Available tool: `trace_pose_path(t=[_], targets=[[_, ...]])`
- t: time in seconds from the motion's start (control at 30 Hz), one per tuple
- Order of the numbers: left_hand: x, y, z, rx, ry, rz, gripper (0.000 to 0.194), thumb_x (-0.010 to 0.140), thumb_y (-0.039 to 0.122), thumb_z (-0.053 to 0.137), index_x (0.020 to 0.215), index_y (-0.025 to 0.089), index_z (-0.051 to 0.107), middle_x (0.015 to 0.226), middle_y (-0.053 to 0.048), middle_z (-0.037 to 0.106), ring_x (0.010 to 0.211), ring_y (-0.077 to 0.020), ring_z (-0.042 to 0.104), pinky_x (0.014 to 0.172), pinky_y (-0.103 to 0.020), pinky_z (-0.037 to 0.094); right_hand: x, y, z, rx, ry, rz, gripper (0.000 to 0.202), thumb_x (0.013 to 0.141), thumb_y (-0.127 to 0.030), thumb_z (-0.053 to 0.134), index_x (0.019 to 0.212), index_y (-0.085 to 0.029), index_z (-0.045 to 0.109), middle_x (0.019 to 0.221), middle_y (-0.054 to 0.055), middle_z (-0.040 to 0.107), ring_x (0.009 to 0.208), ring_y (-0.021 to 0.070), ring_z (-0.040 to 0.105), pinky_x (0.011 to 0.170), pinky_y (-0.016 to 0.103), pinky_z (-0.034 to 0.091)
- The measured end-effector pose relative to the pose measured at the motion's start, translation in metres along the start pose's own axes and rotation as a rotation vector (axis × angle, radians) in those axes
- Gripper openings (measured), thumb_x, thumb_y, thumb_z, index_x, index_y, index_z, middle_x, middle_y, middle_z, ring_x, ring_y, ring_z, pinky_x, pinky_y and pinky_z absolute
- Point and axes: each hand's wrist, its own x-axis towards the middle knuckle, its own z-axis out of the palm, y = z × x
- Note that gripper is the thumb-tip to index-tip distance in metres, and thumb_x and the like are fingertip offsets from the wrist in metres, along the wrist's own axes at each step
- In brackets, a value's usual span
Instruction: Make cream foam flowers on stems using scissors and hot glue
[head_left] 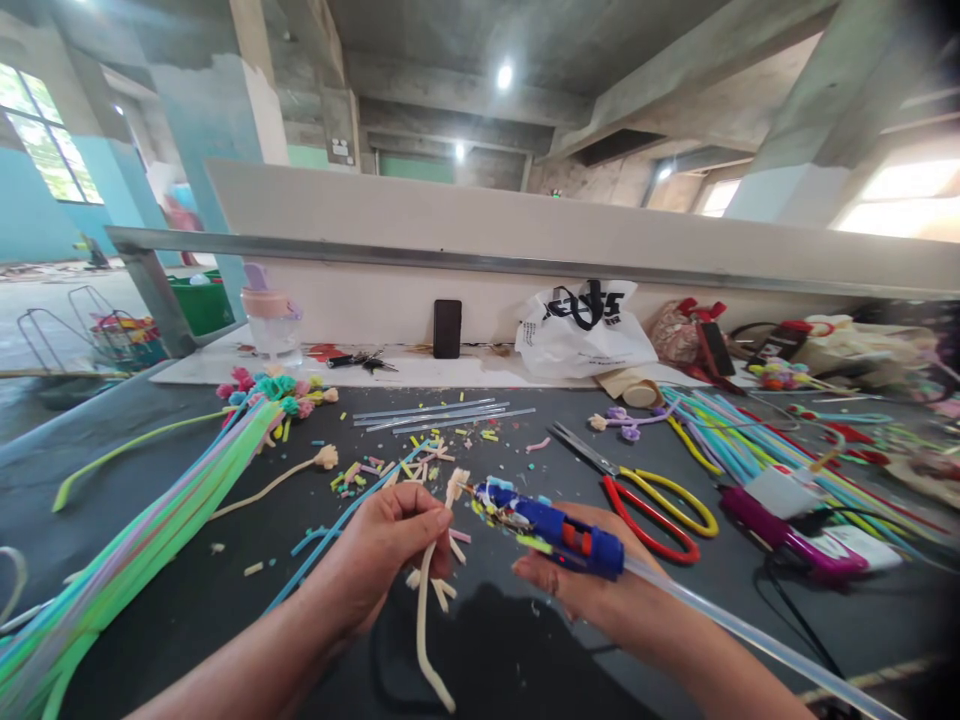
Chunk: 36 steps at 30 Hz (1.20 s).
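Left hand point(401, 535): bare, knuckles rounded, fingers slender; nail detail too small to tell. Right hand point(589, 597): bare, partly hidden from the head camera, thumb visible. Left forearm point(262, 640) and right forearm point(701, 650): both uncovered as far as the lower picture edge, smooth in outline, tapering toward the wrists. Upper arms out of view.

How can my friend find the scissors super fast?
Start at the dark table, then find the right hand holding a blue glue gun. Just beyond lie the scissors, the only thing there with one red handle loop and one yellow.
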Motion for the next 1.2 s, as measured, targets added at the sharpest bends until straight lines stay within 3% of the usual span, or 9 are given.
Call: trace_pose_path(t=[0.33,0.67,0.93,1.1,1.2], targets=[[0.001,-0.001,-0.002,0.037,0.004,0.001,0.023,0.074,0.03,0.062,0.06,0.014,0.054,0.05,0.001,0.057,0.045,-0.0076,0.051,0.048,-0.019,0.037,0.003,0.006,0.007,-0.031,-0.066,0.024,0.02,0.07,-0.036,0.065,0.075,-0.018,0.056,0.052,-0.006,0.048,0.041,0.0099,0.05,0.039,0.019,0.039],[0.001,0.001,0.0,0.029,0.031,-0.026,0.022,0.071,0.029,0.065,0.059,0.014,0.053,0.049,0.002,0.057,0.044,-0.0074,0.051,0.048,-0.019,0.039,0.005,0.001,0.005,-0.143,-0.002,-0.026,0.022,0.071,-0.038,0.063,0.069,-0.018,0.054,0.049,-0.005,0.048,0.042,0.0099,0.048,0.041,0.02,0.038],[0.0,-0.001,-0.001,-0.009,0.01,-0.032,0.023,0.072,0.03,0.064,0.06,0.014,0.054,0.052,0.001,0.057,0.045,-0.0076,0.051,0.046,-0.018,0.038,0.001,0.004,0.003,0.095,-0.121,0.078,0.025,0.069,-0.039,0.067,0.074,-0.019,0.053,0.051,-0.006,0.049,0.04,0.0083,0.048,0.039,0.018,0.039],[0.001,0.0,-0.004,-0.105,-0.016,-0.084,0.023,0.073,0.031,0.065,0.063,0.014,0.053,0.054,0.002,0.058,0.043,-0.0069,0.051,0.044,-0.018,0.036,0.008,0.006,-0.011,0.15,-0.016,-0.003,0.029,0.066,-0.043,0.068,0.068,-0.018,0.053,0.051,-0.005,0.052,0.039,0.0087,0.046,0.039,0.02,0.038],[0.002,0.0,-0.006,-0.165,-0.037,-0.093,0.021,0.073,0.03,0.065,0.065,0.014,0.055,0.055,0.002,0.058,0.044,-0.0071,0.052,0.044,-0.018,0.036,0.015,0.017,-0.028,-0.152,0.101,-0.1,0.022,0.069,-0.037,0.067,0.074,-0.018,0.056,0.065,0.0,0.06,0.054,0.0142,0.055,0.051,0.024,0.043]])
